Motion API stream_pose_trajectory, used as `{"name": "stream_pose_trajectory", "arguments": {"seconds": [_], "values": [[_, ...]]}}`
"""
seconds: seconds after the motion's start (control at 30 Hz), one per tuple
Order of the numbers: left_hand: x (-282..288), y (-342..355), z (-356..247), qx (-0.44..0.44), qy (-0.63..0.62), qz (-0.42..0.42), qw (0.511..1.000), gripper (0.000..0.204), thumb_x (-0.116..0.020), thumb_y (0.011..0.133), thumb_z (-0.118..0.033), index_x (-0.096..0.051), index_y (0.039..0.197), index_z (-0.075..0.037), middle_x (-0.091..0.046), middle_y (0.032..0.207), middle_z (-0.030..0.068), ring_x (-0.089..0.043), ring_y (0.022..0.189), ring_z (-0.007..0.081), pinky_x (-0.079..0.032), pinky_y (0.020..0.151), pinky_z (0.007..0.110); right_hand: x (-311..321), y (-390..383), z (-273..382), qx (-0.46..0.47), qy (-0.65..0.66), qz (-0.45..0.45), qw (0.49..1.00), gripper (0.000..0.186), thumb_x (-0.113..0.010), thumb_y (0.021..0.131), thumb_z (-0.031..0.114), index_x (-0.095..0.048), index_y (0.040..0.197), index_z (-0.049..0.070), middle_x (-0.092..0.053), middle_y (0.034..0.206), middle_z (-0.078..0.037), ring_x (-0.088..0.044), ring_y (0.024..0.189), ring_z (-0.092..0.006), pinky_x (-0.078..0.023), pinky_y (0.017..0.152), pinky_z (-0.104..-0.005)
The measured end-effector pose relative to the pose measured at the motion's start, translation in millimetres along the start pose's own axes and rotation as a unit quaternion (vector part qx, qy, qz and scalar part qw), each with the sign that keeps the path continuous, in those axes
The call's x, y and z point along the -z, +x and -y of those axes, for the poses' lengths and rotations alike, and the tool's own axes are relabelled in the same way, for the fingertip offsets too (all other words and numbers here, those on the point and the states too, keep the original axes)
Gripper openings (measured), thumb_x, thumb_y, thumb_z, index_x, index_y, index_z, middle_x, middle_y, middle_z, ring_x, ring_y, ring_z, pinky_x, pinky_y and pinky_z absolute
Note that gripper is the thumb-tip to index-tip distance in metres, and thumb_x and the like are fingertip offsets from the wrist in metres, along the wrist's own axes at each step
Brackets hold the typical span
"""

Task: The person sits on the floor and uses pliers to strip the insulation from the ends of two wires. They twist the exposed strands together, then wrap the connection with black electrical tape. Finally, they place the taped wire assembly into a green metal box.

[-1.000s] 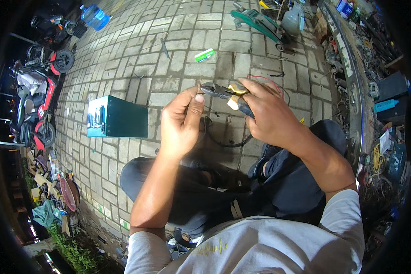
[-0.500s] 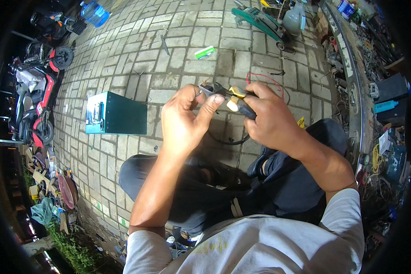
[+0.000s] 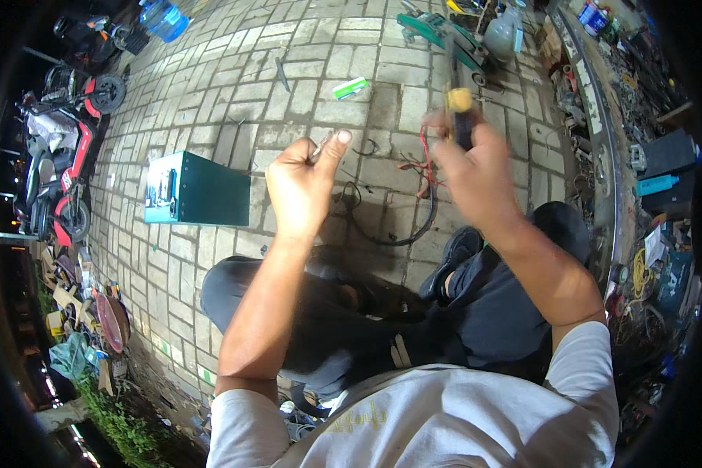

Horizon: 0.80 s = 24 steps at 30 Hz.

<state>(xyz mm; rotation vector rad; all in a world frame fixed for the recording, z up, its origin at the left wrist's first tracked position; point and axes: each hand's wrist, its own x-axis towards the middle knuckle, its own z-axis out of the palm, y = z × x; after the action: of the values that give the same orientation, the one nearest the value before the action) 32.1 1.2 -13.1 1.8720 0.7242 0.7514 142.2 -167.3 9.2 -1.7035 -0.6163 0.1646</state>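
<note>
My left hand (image 3: 300,179) is closed in front of me, thumb against the curled fingers. A small bit of something shows at the fingers, too little to name. To the right, my right hand (image 3: 476,168) is raised and smeared by motion. It grips pliers (image 3: 461,101) with yellow and black handles, held upright, and their jaws are blurred. On the paving between and below the hands lie a curved black cable (image 3: 394,242) and a thin red wire (image 3: 426,148). Reddish clip-like pieces (image 3: 424,188) lie beside the cable.
A dark green box (image 3: 214,191) stands on the paving at left. Farther off lie a green-and-white packet (image 3: 350,88) and a green floor jack (image 3: 437,35). A red scooter (image 3: 74,168) stands far left. Tools and parts clutter the right side beyond a metal edge (image 3: 598,148).
My hands have parted. The right hand has swung right with the pliers, which now point up, away from the left hand. The cable and red pieces on the ground show more.
</note>
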Motion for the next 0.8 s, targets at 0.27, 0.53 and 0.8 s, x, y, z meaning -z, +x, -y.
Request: {"name": "stream_pose_trajectory", "arguments": {"seconds": [0.27,0.53,0.8], "values": [[8,-7,-5,0.064,-0.298,0.159,0.939,0.023,-0.053,0.096,-0.013,-0.060,0.110,0.004,-0.057,0.077,0.0051,-0.051,0.066,0.0115,-0.044,0.061,0.025,12,-4,-25,0.077,-0.224,0.255,0.937,0.030,-0.055,0.072,0.000,-0.063,0.101,-0.003,-0.058,0.110,-0.021,-0.058,0.102,-0.0350,-0.045,0.089,-0.0404],[15,-15,-26,0.048,-0.227,0.114,0.966,0.016,-0.062,0.090,-0.007,-0.066,0.100,0.005,-0.067,0.080,0.0098,-0.055,0.055,0.0096,-0.045,0.050,0.021,10,-2,-6,0.272,-0.354,0.188,0.875,0.025,-0.061,0.069,0.006,-0.063,0.093,-0.002,-0.051,0.125,-0.017,-0.049,0.115,-0.0297,-0.030,0.099,-0.0494],[21,-20,-28,0.020,-0.059,0.095,0.994,0.014,-0.063,0.090,-0.011,-0.068,0.088,0.001,-0.055,0.059,-0.0015,-0.044,0.050,0.0030,-0.032,0.045,0.019,2,-3,3,0.303,-0.421,0.169,0.838,0.023,-0.063,0.072,0.008,-0.064,0.093,0.000,-0.050,0.122,-0.016,-0.048,0.115,-0.0282,-0.027,0.100,-0.0522]]}}
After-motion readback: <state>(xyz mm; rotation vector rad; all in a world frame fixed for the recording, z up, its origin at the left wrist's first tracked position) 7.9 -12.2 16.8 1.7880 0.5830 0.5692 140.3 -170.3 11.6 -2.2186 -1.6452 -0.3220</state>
